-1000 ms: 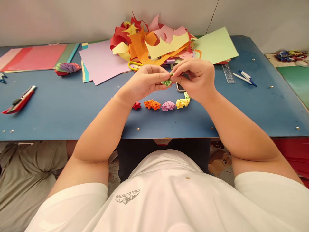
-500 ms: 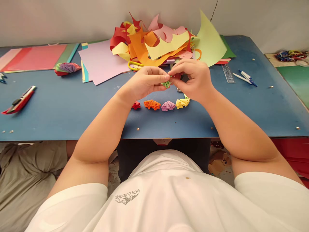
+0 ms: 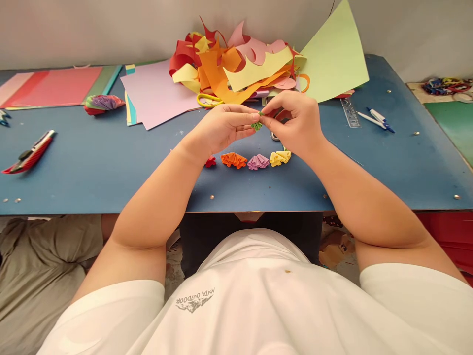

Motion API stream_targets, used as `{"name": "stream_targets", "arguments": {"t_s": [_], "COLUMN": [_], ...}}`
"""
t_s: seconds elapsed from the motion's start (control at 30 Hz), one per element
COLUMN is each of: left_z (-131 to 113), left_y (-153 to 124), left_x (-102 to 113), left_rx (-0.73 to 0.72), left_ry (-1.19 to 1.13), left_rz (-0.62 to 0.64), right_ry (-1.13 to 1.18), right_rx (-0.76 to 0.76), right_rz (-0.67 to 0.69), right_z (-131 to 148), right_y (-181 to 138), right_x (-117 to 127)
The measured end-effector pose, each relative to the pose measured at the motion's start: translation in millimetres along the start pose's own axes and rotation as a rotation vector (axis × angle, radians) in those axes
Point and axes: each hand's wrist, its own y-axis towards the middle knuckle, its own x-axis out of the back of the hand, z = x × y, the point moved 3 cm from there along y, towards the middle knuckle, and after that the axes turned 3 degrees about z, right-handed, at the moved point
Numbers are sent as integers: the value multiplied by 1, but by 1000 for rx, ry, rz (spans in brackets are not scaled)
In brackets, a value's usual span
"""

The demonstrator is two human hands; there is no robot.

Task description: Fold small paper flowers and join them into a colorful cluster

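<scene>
Centrally, I view the left hand (image 3: 226, 123) nearly closed, its thumb and fingers holding a small green paper piece (image 3: 256, 126) above the blue surface (image 3: 92, 162), while the right hand (image 3: 298, 118) pinches its upper edge between thumb and forefinger. Nearer the body lie, left to right, a red piece (image 3: 210, 161), an orange piece (image 3: 234, 159), a purple piece (image 3: 257, 161) and a yellow piece (image 3: 280, 158); beyond the hands rests a heap of paper scraps (image 3: 212, 69).

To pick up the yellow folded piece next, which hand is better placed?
Probably the right hand: it hovers nearer the yellow folded piece, whereas the left hand is farther away. Both have fingers on the green piece.
</scene>
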Motion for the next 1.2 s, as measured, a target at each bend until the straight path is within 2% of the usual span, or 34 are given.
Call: {"name": "stream_targets", "arguments": {"t_s": [0.2, 0.5, 0.77, 0.9, 1.2], "left_z": [-1, 0, -1, -1, -3], "left_y": [0, -1, 0, 2, -1], "left_x": [-1, 2, 1, 2, -5], "left_rx": [-38, -72, -66, -62, -44], "left_ry": [5, 9, -1, -46, -50], "left_rz": [-22, -12, -34, 5, 83], "right_ry": [90, 159, 129, 68, 61], "right_rx": [-54, -32, -61, -20, 9], "right_rz": [-9, -54, 16, 82, 75], "right_z": [-8, -9, -3, 0, -7], "right_y": [1, -5, -4, -1, 3], "right_x": [-5, -10, -9, -7, -3]}}
